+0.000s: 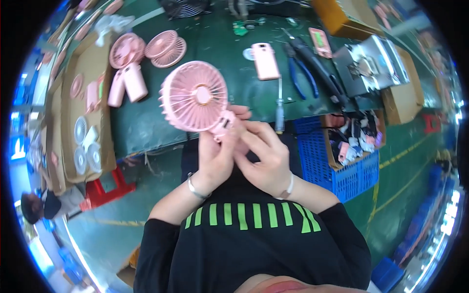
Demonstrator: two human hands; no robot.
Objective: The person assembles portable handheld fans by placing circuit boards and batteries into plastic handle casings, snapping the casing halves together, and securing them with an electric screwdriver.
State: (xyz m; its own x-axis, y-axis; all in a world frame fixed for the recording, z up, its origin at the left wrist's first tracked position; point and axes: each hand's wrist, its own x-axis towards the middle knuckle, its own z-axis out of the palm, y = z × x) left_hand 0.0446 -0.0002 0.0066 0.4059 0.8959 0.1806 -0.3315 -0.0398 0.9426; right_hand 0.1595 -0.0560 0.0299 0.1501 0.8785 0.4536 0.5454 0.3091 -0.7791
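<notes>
Pink fan (pixel 194 96) juts beyond the fingers (pixel 263 131) at its handle (pixel 225 124)

A pair of blue-handled pliers (pixel 292 69) lies on the right of the green table (pixel 141 122), just beside a long black tool (pixel 316 68). A slim screwdriver (pixel 280 117) points away from the near edge. Farther right stands a silver metal fixture (pixel 346 56) — and beyond it, at the far side, a cardboard box (pixel 337 17). Below the table's right side sits a blue crate (pixel 312 161); a red stool (pixel 117 180) stands at near left.
</notes>
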